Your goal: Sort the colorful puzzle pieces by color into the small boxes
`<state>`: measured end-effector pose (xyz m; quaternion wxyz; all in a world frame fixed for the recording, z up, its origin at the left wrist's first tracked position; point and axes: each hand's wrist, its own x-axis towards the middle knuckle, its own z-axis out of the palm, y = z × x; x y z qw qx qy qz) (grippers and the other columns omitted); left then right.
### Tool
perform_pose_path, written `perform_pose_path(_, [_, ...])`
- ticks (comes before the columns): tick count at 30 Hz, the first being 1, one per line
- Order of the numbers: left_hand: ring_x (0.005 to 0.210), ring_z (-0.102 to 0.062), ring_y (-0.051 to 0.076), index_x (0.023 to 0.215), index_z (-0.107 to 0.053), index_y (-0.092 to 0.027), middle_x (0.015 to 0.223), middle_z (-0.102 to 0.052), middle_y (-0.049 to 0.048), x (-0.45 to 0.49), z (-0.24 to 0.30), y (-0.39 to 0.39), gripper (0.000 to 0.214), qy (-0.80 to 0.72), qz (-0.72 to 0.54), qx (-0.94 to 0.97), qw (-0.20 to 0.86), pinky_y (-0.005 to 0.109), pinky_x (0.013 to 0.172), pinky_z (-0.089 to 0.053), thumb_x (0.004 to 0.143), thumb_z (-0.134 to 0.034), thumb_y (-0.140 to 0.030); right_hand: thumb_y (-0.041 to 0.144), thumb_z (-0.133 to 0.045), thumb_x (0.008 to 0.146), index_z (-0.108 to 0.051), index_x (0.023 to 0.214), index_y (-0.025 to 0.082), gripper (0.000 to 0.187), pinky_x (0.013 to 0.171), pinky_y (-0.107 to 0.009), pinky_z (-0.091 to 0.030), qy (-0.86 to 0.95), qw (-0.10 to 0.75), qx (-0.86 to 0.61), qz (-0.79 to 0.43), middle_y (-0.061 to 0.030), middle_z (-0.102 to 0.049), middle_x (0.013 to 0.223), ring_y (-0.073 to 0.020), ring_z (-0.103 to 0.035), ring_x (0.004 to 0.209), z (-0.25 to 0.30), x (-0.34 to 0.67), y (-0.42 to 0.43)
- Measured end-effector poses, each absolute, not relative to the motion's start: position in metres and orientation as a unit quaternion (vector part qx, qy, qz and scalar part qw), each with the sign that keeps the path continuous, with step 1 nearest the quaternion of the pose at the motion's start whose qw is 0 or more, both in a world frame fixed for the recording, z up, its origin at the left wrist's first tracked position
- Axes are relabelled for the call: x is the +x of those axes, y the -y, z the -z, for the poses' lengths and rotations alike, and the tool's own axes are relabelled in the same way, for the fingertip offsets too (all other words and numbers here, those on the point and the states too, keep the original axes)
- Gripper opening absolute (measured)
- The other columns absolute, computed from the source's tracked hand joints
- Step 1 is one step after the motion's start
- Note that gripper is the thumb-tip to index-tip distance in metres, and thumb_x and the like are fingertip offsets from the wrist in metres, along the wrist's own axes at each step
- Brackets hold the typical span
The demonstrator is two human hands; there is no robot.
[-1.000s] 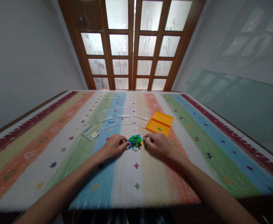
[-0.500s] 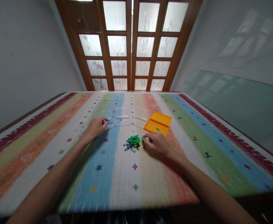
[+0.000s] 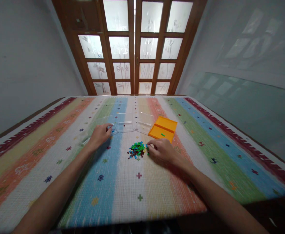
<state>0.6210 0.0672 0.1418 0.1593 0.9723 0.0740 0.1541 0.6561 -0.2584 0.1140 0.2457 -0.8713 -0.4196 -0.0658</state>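
My left hand (image 3: 100, 136) is closed, with thumb and fingertips together at the rim of a small clear plastic box (image 3: 115, 132). A small blue piece (image 3: 112, 131) shows in that box by the fingertips; whether the fingers still pinch anything is hidden. My right hand (image 3: 161, 149) rests on the cloth with its fingertips pinched at the right edge of a pile of tiny green, blue and brown plastic pieces (image 3: 137, 149). What lies between those fingertips is too small to make out.
A second clear box (image 3: 126, 127) with a dark speck inside and a third clear box (image 3: 143, 127) stand beyond the pile. An open orange case (image 3: 165, 123) holds a green strip (image 3: 163, 135). Another clear plastic edge (image 3: 86, 141) shows beside my left forearm. A striped cloth (image 3: 123, 195) covers the table.
The view has shifted slightly, moving the scene a little left. The blue piece at my left fingertips now shows lower, in the clear box. My right hand stays at the pile.
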Motion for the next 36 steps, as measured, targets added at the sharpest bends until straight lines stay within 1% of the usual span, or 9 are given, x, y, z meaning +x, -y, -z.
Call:
perform_pose_path(3, [0.056, -0.054, 0.016, 0.109, -0.077, -0.015, 0.06, -0.063, 0.001, 0.609, -0.144, -0.059, 0.038, -0.041, -0.156, 0.967, 0.196, 0.027, 0.066, -0.043, 0.089, -0.05, -0.033, 0.017, -0.054, 0.086, -0.077, 0.083, 0.018, 0.023, 0.062, -0.026, -0.034, 0.422, 0.245, -0.871, 0.064, -0.0054, -0.073, 0.075, -0.0146, -0.059, 0.063, -0.113, 0.657, 0.258])
perform_pose_path(6, [0.052, -0.05, 0.014, 0.107, -0.077, -0.015, 0.057, -0.059, -0.0012, 0.595, -0.142, -0.045, 0.038, 0.016, -0.111, 0.968, 0.226, 0.026, 0.064, -0.041, 0.089, -0.051, -0.036, 0.017, -0.053, 0.086, -0.077, 0.084, 0.017, 0.024, 0.062, -0.026, -0.033, 0.425, 0.239, -0.871, 0.065, -0.0055, -0.073, 0.075, -0.0143, -0.059, 0.063, -0.111, 0.658, 0.258])
perform_pose_path(12, [0.052, -0.049, 0.014, 0.105, -0.077, -0.016, 0.057, -0.061, 0.0005, 0.58, -0.132, -0.008, 0.038, 0.093, -0.024, 0.962, 0.256, 0.027, 0.06, -0.038, 0.092, -0.05, -0.039, 0.019, -0.052, 0.087, -0.078, 0.085, 0.017, 0.026, 0.061, -0.026, -0.034, 0.421, 0.225, -0.876, 0.068, -0.007, -0.075, 0.077, -0.0151, -0.06, 0.063, -0.113, 0.656, 0.256])
perform_pose_path(14, [0.051, -0.049, 0.015, 0.106, -0.077, -0.017, 0.055, -0.061, 0.0005, 0.579, -0.129, 0.001, 0.037, 0.101, -0.002, 0.959, 0.266, 0.027, 0.058, -0.037, 0.092, -0.049, -0.036, 0.02, -0.052, 0.088, -0.078, 0.087, 0.018, 0.027, 0.061, -0.026, -0.035, 0.42, 0.228, -0.876, 0.069, -0.0065, -0.075, 0.077, -0.0153, -0.06, 0.064, -0.113, 0.656, 0.256])
perform_pose_path(17, [0.052, -0.052, 0.015, 0.102, -0.079, -0.018, 0.057, -0.065, 0.0015, 0.579, -0.125, 0.008, 0.033, 0.104, 0.012, 0.958, 0.266, 0.026, 0.058, -0.036, 0.09, -0.05, -0.031, 0.02, -0.053, 0.088, -0.078, 0.087, 0.019, 0.026, 0.062, -0.026, -0.036, 0.423, 0.233, -0.873, 0.068, -0.0063, -0.075, 0.076, -0.0155, -0.061, 0.064, -0.112, 0.657, 0.257])
perform_pose_path(20, [0.055, -0.055, 0.015, 0.096, -0.079, -0.018, 0.063, -0.069, 0.0033, 0.58, -0.121, 0.011, 0.03, 0.093, 0.0, 0.96, 0.262, 0.027, 0.058, -0.037, 0.089, -0.052, -0.027, 0.02, -0.053, 0.088, -0.078, 0.086, 0.018, 0.025, 0.062, -0.026, -0.036, 0.427, 0.235, -0.871, 0.066, -0.0068, -0.075, 0.076, -0.0158, -0.062, 0.064, -0.113, 0.657, 0.257])
perform_pose_path(25, [0.055, -0.055, 0.015, 0.09, -0.076, -0.016, 0.061, -0.067, 0.0028, 0.578, -0.117, 0.014, 0.025, 0.074, -0.007, 0.961, 0.266, 0.027, 0.059, -0.037, 0.09, -0.052, -0.026, 0.019, -0.053, 0.088, -0.079, 0.086, 0.018, 0.026, 0.061, -0.026, -0.035, 0.421, 0.232, -0.874, 0.065, -0.0068, -0.076, 0.077, -0.0156, -0.062, 0.065, -0.115, 0.655, 0.256])
perform_pose_path(30, [0.058, -0.056, 0.017, 0.095, -0.072, -0.016, 0.062, -0.064, 0.0017, 0.583, -0.122, 0.004, 0.025, 0.061, -0.054, 0.964, 0.252, 0.028, 0.063, -0.039, 0.092, -0.05, -0.027, 0.019, -0.053, 0.087, -0.079, 0.087, 0.018, 0.026, 0.061, -0.026, -0.035, 0.422, 0.226, -0.875, 0.069, -0.007, -0.076, 0.078, -0.0155, -0.062, 0.064, -0.117, 0.655, 0.257])
perform_pose_path(36, [0.059, -0.055, 0.018, 0.097, -0.07, -0.016, 0.062, -0.061, 0.0002, 0.601, -0.137, -0.038, 0.028, -0.011, -0.135, 0.965, 0.225, 0.029, 0.066, -0.041, 0.093, -0.048, -0.032, 0.016, -0.054, 0.085, -0.078, 0.082, 0.019, 0.025, 0.061, -0.026, -0.036, 0.428, 0.237, -0.869, 0.068, -0.0058, -0.074, 0.075, -0.0147, -0.061, 0.062, -0.116, 0.656, 0.258])
